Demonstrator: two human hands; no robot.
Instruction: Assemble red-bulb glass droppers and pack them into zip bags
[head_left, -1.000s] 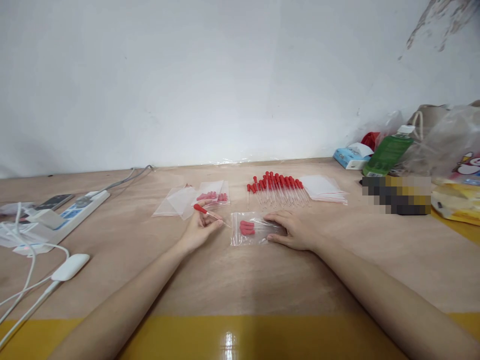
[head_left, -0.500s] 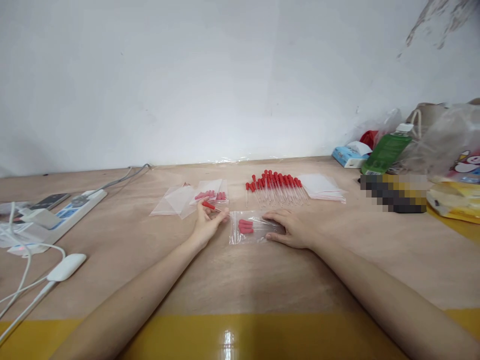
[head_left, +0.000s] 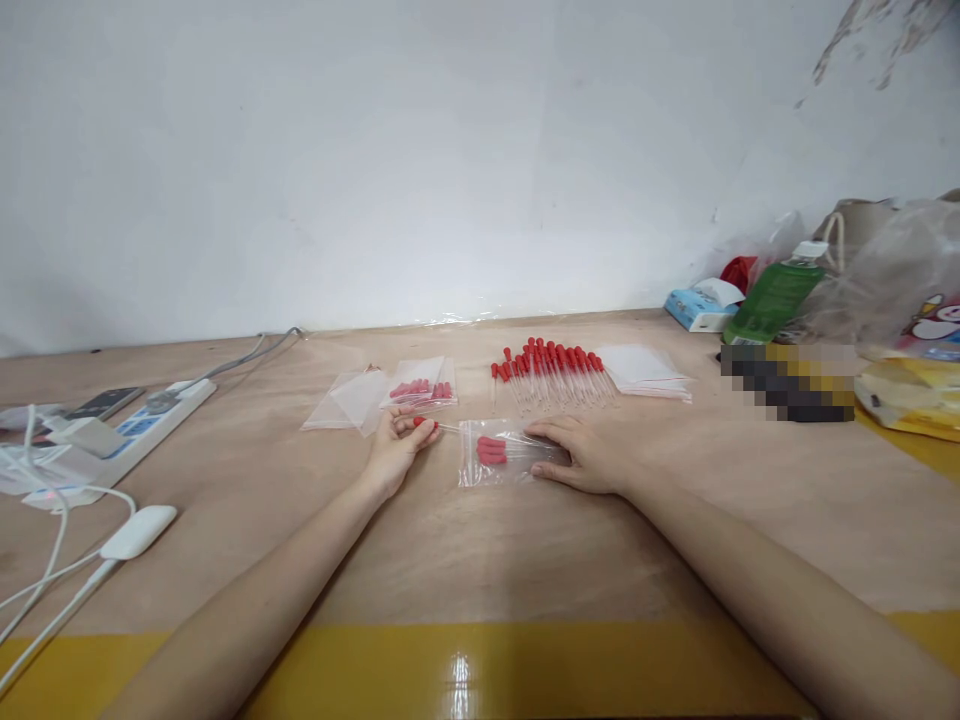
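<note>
Between the thumb and fingers of my left hand (head_left: 399, 448) is a dropper with a red bulb (head_left: 425, 421). Its thin clear tube points right, its tip near the mouth of a clear zip bag (head_left: 521, 476); I cannot tell whether the tip is inside. Flat on the table, the bag contains several droppers, red bulbs (head_left: 492, 451) toward the left. My right hand (head_left: 581, 455) holds the bag's right end, fingers at its upper edge and thumb at the lower. Behind the bag lies a fanned pile of loose droppers (head_left: 555, 370).
Filled bags (head_left: 421, 385) and flat bags (head_left: 330, 405) lie behind my left hand. More bags (head_left: 646, 370) are stacked right of the loose droppers. A power strip (head_left: 142, 430) with cables sits left. To the right are a tissue box (head_left: 697, 308) and green bottle (head_left: 776, 300).
My left hand has shifted slightly left and down, turning the dropper so that its tube now points right at the bag's mouth. My right hand has stayed on the bag.
</note>
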